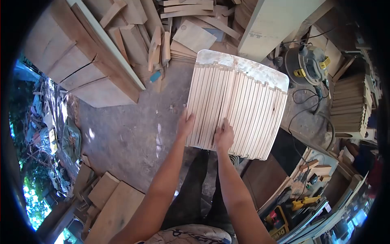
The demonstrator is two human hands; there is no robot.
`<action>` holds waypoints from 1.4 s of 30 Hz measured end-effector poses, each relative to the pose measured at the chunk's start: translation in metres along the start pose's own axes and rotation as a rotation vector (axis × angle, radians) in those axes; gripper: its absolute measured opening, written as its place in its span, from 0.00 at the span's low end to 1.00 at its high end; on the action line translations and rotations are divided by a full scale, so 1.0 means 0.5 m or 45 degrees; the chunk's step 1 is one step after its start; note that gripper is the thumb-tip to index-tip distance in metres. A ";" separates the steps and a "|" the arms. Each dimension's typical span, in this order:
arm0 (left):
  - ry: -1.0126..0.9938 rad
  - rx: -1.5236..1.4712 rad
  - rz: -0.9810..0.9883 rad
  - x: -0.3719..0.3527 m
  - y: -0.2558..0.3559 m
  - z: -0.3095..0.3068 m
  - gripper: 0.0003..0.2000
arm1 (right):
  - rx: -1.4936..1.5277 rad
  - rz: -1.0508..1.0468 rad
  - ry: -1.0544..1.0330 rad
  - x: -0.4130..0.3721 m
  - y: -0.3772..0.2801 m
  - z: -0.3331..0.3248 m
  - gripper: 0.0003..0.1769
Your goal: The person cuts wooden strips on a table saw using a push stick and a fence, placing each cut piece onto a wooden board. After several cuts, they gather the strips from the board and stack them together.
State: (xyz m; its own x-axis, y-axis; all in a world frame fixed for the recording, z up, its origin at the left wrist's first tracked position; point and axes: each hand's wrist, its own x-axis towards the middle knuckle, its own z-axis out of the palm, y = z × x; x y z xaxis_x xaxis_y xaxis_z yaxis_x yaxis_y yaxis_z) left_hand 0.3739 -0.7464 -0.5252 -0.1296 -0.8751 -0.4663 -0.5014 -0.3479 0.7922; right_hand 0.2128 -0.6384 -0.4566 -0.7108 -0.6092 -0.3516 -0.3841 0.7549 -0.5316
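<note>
Many narrow pale wooden strips (252, 110) lie side by side on a light board with rounded corners (243, 63), in front of my legs. Their far ends form an uneven line, leaving the board's far part bare. My left hand (186, 123) rests against the left edge of the row, thumb and forefinger apart. Over the near middle of the row is my right hand (224, 137), its fingers bent and pinched at a wooden strip beside a dark gap. The undersides of its fingers are hidden.
Wood offcuts (191, 34) are heaped at the back, near a pale post (270, 30). Thick slabs (89, 61) lean at left. A shop vacuum (304, 65) with its hose stands at right. Yellow power tools (304, 202) lie lower right. Planks (118, 203) lie lower left.
</note>
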 end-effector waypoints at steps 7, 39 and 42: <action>-0.193 -0.063 -0.210 0.009 0.000 -0.011 0.35 | 0.089 -0.139 -0.103 0.017 0.025 -0.043 0.28; 0.016 0.068 0.071 -0.014 0.057 0.061 0.38 | 0.093 0.208 0.143 0.139 0.486 -0.359 0.45; -0.009 -0.031 0.007 -0.021 0.077 0.062 0.39 | 0.101 0.214 0.077 0.141 0.485 -0.373 0.46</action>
State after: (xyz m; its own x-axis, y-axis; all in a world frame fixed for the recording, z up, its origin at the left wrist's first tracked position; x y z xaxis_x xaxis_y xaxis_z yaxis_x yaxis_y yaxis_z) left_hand 0.3293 -0.7400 -0.5019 -0.1384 -0.8747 -0.4644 -0.4799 -0.3509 0.8041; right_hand -0.0404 -0.4530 -0.4668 -0.7958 -0.4590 -0.3950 -0.2110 0.8216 -0.5296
